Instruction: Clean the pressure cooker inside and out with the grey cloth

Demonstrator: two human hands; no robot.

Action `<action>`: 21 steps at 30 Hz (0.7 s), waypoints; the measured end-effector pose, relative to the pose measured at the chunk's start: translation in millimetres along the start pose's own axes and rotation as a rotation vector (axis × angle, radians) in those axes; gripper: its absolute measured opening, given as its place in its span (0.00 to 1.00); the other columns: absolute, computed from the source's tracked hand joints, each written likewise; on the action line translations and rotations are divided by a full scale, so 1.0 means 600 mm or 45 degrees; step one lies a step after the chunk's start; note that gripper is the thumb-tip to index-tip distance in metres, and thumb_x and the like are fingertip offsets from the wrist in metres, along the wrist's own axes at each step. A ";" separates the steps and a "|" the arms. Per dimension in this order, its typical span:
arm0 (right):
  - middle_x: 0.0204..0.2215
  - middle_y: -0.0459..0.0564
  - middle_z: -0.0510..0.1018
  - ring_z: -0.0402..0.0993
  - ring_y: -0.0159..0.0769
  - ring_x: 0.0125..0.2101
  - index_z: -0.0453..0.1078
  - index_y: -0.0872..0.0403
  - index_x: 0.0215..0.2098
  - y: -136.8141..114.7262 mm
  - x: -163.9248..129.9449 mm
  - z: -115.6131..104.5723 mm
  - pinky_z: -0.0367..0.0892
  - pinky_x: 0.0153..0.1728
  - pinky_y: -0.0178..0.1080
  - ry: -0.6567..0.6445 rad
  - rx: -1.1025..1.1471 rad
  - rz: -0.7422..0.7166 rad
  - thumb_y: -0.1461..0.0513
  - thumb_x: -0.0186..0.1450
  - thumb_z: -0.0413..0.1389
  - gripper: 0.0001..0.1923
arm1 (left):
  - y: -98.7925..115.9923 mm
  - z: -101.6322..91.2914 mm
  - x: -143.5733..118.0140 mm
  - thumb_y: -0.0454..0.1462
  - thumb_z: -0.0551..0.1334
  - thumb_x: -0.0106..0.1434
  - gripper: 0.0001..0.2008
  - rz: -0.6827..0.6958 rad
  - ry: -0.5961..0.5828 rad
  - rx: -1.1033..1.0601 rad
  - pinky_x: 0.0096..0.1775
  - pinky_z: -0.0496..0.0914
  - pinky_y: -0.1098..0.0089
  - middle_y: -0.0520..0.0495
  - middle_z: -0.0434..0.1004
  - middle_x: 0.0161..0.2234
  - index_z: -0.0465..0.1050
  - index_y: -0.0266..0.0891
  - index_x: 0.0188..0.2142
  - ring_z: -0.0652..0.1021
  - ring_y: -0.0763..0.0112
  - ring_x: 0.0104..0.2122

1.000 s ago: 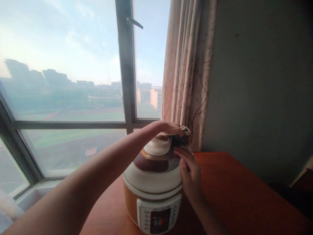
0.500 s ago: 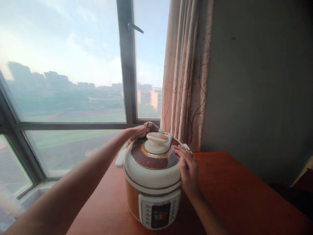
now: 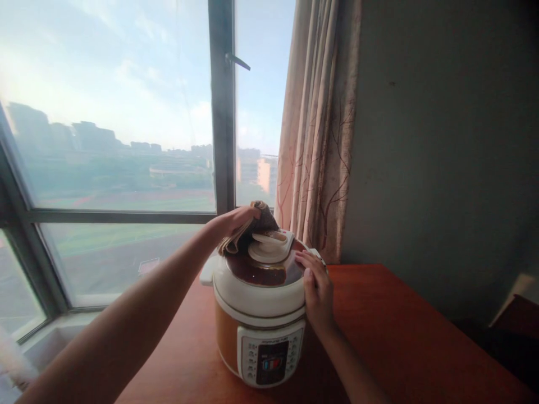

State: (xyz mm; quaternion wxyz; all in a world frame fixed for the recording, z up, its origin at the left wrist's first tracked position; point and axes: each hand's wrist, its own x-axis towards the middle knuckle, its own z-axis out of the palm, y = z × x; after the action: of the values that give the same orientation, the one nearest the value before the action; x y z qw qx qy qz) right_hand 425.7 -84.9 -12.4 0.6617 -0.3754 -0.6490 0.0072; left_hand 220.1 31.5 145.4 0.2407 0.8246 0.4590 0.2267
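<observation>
An electric pressure cooker [image 3: 259,303] with a white rim, brown sides and a front button panel stands on the table. Its lid [image 3: 256,274] is on, topped by a pale handle [image 3: 269,249]. My left hand [image 3: 243,217] is closed on a folded, dark greyish-brown cloth [image 3: 266,217], held over the lid's back left and partly hiding the handle. My right hand [image 3: 316,280] rests against the right side of the lid's rim, fingers stretched out over the edge and holding nothing.
The cooker sits on a reddish-brown wooden table [image 3: 379,325]. Behind it are a large window [image 3: 126,216] with a grey frame and a beige curtain [image 3: 315,140]. A dark wall [image 3: 429,157] stands to the right.
My left hand has lifted the cloth up from behind the handle, so more of it shows and it now covers part of the handle. My right hand stays at the rim.
</observation>
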 end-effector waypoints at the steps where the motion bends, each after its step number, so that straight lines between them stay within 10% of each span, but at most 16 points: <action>1: 0.51 0.53 0.77 0.69 0.43 0.55 0.74 0.50 0.50 -0.001 0.000 0.000 0.61 0.59 0.53 0.001 0.009 0.004 0.61 0.71 0.43 0.19 | 0.019 0.005 0.006 0.44 0.50 0.59 0.20 -0.020 0.016 0.066 0.32 0.71 0.63 0.40 0.80 0.28 0.74 0.31 0.33 0.77 0.58 0.30; 10: 0.53 0.53 0.75 0.69 0.44 0.55 0.72 0.49 0.51 0.021 -0.009 0.001 0.64 0.56 0.52 0.004 0.089 0.018 0.60 0.71 0.46 0.16 | 0.166 0.118 -0.031 0.45 0.59 0.56 0.16 0.264 -0.017 0.769 0.38 0.69 0.61 0.36 0.81 0.32 0.79 0.37 0.33 0.80 0.49 0.38; 15: 0.54 0.53 0.75 0.68 0.45 0.57 0.71 0.50 0.54 0.020 -0.008 0.000 0.62 0.58 0.53 0.034 0.027 0.024 0.59 0.71 0.47 0.17 | 0.135 0.122 -0.100 0.39 0.61 0.53 0.17 0.697 0.117 0.835 0.56 0.64 0.56 0.40 0.81 0.45 0.79 0.39 0.41 0.77 0.52 0.50; 21: 0.53 0.55 0.76 0.69 0.44 0.56 0.73 0.52 0.51 0.017 -0.008 0.001 0.61 0.59 0.53 0.029 0.019 0.057 0.59 0.72 0.45 0.17 | 0.089 0.110 -0.212 0.34 0.61 0.47 0.34 0.724 0.123 0.679 0.65 0.53 0.53 0.48 0.74 0.58 0.71 0.45 0.57 0.67 0.54 0.62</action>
State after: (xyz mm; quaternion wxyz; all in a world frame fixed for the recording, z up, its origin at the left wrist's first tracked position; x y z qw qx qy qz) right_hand 429.5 -79.9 -21.5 0.6714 -0.3851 -0.6327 0.0226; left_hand 233.4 -116.0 106.5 -0.0764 0.9409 0.2657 0.1958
